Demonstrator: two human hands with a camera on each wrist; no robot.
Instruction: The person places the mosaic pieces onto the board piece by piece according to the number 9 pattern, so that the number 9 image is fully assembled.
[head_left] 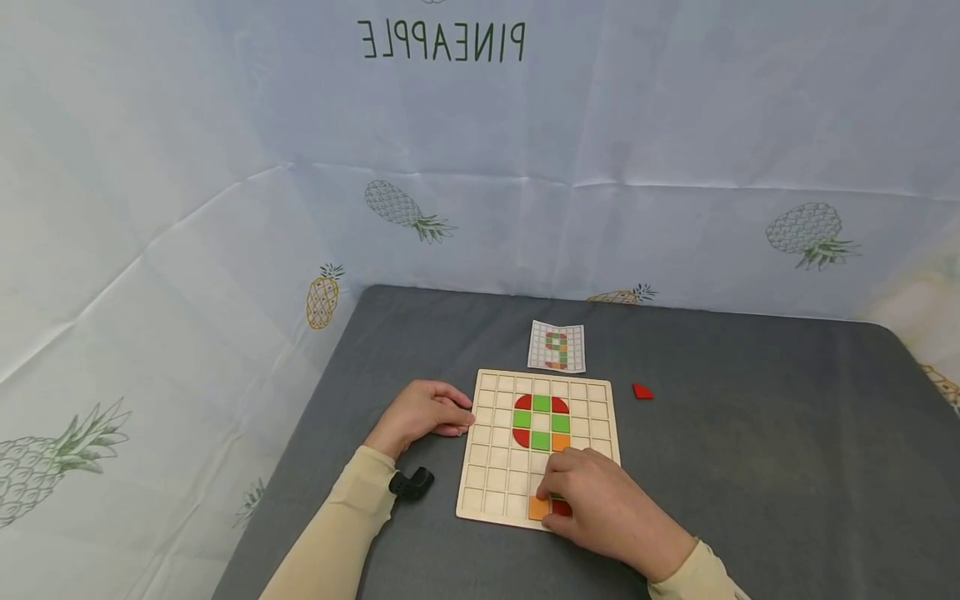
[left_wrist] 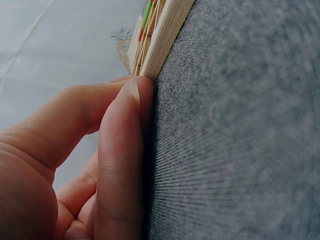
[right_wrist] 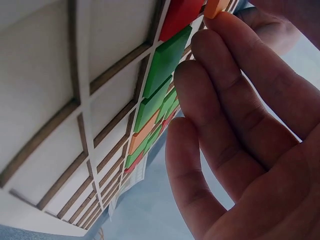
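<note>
A square wooden grid board (head_left: 495, 457) lies on the table with red, green and orange tiles set in its cells. At its left edge is my left hand (head_left: 431, 414), thumb and index finger holding the rim; the left wrist view shows these fingertips (left_wrist: 137, 92) close together at the wooden edge. My right hand (head_left: 603, 504) is over the board's near right part, pinching an orange square tile (head_left: 538, 508) between thumb and index finger. Beside it a dark red tile (head_left: 561, 507) is partly covered by the hand. Green tiles (right_wrist: 167, 62) show past the right fingers.
A small card (head_left: 573, 350) printed with a coloured grid pattern lies beyond the board. One loose red tile (head_left: 642, 391) with a curved edge sits to the board's right. The dark grey tabletop (head_left: 750, 433) ends at a pineapple-printed curtain (head_left: 510, 233).
</note>
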